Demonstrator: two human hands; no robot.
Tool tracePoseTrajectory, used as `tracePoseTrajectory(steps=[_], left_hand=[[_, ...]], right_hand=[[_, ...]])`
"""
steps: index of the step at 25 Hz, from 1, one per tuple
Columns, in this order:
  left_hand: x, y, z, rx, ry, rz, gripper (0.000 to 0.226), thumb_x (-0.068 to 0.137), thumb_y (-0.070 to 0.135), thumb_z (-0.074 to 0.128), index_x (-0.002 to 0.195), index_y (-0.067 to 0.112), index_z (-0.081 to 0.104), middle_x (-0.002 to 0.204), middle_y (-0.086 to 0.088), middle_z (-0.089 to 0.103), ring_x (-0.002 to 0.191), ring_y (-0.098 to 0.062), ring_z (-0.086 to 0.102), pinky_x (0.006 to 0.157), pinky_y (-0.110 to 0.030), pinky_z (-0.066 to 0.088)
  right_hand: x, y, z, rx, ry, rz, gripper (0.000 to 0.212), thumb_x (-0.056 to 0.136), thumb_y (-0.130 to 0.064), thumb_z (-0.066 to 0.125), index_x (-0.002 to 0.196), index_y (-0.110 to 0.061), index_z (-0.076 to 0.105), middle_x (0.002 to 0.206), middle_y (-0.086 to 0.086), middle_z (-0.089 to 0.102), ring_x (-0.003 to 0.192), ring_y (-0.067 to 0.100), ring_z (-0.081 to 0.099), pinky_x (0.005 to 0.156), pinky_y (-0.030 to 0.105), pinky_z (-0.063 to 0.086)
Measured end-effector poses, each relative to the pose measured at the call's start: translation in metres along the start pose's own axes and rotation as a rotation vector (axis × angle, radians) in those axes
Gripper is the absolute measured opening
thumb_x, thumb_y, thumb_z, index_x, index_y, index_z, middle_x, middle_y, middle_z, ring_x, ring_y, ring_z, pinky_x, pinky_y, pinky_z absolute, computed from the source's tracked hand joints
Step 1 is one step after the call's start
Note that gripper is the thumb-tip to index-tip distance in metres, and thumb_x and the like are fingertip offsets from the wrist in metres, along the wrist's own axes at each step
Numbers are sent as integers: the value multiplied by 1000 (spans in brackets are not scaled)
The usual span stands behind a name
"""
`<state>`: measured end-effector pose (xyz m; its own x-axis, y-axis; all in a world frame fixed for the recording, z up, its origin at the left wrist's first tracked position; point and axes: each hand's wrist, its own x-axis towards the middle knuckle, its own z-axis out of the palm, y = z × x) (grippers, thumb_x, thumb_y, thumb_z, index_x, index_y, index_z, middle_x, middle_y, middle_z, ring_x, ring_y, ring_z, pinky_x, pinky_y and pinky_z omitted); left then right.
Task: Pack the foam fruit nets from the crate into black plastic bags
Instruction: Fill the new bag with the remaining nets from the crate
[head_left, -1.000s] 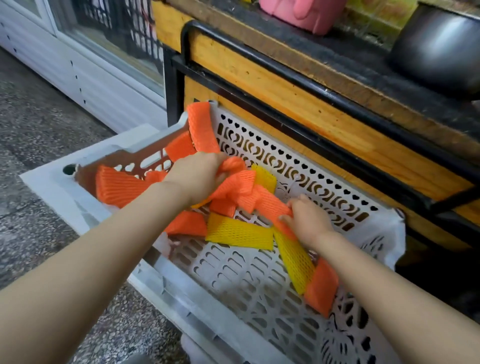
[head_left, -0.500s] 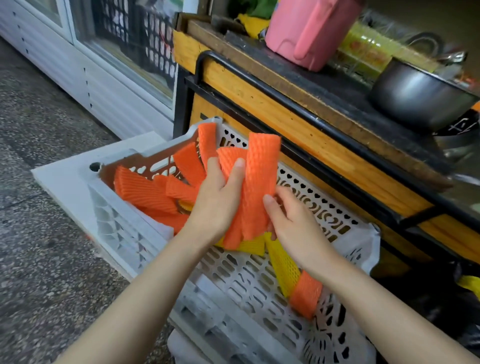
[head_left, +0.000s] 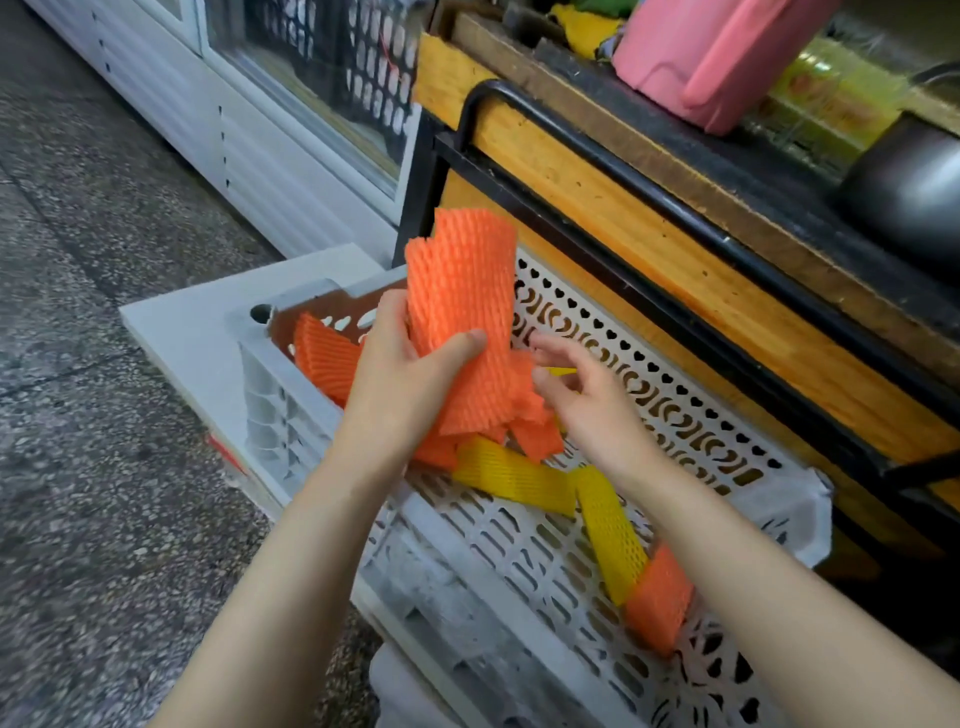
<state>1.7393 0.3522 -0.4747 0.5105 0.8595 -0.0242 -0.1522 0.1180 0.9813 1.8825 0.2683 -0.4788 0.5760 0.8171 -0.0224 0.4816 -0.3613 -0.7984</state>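
My left hand (head_left: 400, 379) grips a bunch of orange foam nets (head_left: 465, 317), held upright above the white perforated crate (head_left: 524, 566). My right hand (head_left: 587, 400) hovers just right of the bunch with fingers loosely spread, holding nothing. More orange nets (head_left: 324, 353) lean in the crate's far left corner. Two yellow nets (head_left: 511, 475) and another orange net (head_left: 657, 603) lie on the crate's floor. No black bag is in view.
The crate stands on a speckled floor (head_left: 104, 467) against a wooden counter with a black metal rail (head_left: 649, 171). A pink container (head_left: 711, 57) and a metal pot (head_left: 904, 187) sit on the counter. A white freezer cabinet (head_left: 249, 124) stands behind.
My left hand has gathered the orange nets and lifted them higher out of the crate. My right hand has let go of the bunch and opened beside it.
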Motion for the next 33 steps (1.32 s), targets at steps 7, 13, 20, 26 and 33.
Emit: tracePoseTrajectory(steps=[7,13,20,26,33], left_hand=[[5,-16,-12,-81,47,11,32,83,20,67,112,19,52,102,7,63,89,-2,63,67,-14,51],[9,-20,-8,-77,37,10,29,85,20,66,111,21,53,99,10,64,82,2,65,64,-13,51],[5,-17,-6,-61,27,3,32,85,22,66,115,19,53,104,6,65,85,-1,66,64,-14,52],[0,-16,-4,-44,21,-10,33,85,20,66,116,16,53,101,7,65,79,4,65,60,-10,50],[4,-17,-5,13,63,5,29,84,20,67,110,20,53,98,10,63,84,1,62,65,-10,51]], right_hand=[[48,82,23,-493,-99,152,69,82,-25,70,141,-23,35,138,8,39,131,27,34,111,45,30],[56,98,19,-593,98,-19,7,91,-20,55,92,-26,59,95,0,60,88,18,58,68,26,42],[-16,79,-22,-846,6,-223,22,87,-27,61,107,-22,56,99,-7,47,82,9,51,63,15,40],[-29,71,-18,-802,-150,-127,60,88,-57,44,136,-23,39,127,-6,44,118,8,42,94,20,36],[45,87,18,-805,-153,-6,63,91,-32,57,145,-19,26,149,3,30,135,27,30,112,42,27]])
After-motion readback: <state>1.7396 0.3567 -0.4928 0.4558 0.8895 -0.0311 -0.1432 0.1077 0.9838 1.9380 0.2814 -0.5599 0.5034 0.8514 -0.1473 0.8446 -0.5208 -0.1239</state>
